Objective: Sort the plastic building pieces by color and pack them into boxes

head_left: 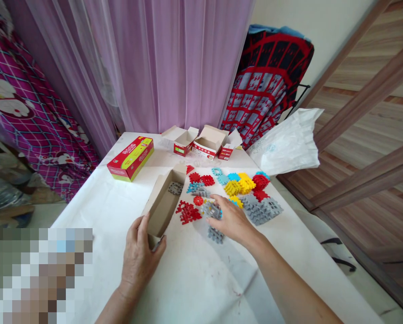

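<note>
My left hand (138,254) grips the near end of a long open cardboard box (161,213), thumb at its near right corner. One grey notched plastic piece (175,188) lies inside toward the far end. To the right of the box, my right hand (233,220) has thumb and fingers closed around grey building pieces (210,209), slightly blurred. Just below it is a small grey stack (216,235). Red interlocking pieces (187,212) lie between box and hand. Beyond are blue pieces (195,187), yellow stacks (240,184) and a large grey stack (262,209).
A closed red and yellow-green box (131,158) sits at the table's back left. Small open cartons (208,143) stand along the back edge. A white plastic bag (285,144) hangs over the right edge. A red-and-black patterned cloth (265,81) drapes behind the table.
</note>
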A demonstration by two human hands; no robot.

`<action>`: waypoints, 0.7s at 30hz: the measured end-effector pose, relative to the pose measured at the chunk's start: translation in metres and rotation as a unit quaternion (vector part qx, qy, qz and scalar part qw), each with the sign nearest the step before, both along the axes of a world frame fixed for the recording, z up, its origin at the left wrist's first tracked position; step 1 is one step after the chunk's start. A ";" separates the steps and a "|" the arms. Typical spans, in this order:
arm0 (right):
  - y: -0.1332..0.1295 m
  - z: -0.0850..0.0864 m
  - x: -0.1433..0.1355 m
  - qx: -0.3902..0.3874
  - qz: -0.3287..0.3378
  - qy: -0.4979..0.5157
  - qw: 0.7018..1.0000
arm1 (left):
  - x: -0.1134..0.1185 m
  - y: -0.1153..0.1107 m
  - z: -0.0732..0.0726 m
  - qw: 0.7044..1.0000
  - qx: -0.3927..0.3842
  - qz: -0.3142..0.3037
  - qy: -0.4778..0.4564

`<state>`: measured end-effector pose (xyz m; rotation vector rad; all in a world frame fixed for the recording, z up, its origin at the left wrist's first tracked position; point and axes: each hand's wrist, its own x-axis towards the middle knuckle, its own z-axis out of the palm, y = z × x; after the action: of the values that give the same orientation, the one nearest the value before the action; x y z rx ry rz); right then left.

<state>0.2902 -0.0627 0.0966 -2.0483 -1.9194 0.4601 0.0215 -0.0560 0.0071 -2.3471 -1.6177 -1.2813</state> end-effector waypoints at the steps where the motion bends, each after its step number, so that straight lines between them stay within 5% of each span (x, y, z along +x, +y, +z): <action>1: 0.008 0.008 -0.005 0.015 0.006 0.009 1.000 | 0.000 0.000 0.000 1.000 0.003 -0.001 0.001; 8: 0.080 0.041 -0.060 0.072 0.094 -0.047 0.992 | 0.001 -0.001 -0.002 1.000 0.010 0.000 0.004; 21: 0.117 0.019 -0.089 0.037 0.169 -0.160 0.972 | 0.000 -0.001 -0.002 1.000 -0.007 0.002 -0.008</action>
<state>0.2009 0.0543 0.1159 -1.8415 -2.4512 0.1302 0.0219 -0.0570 0.0052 -2.3472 -1.6408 -1.2951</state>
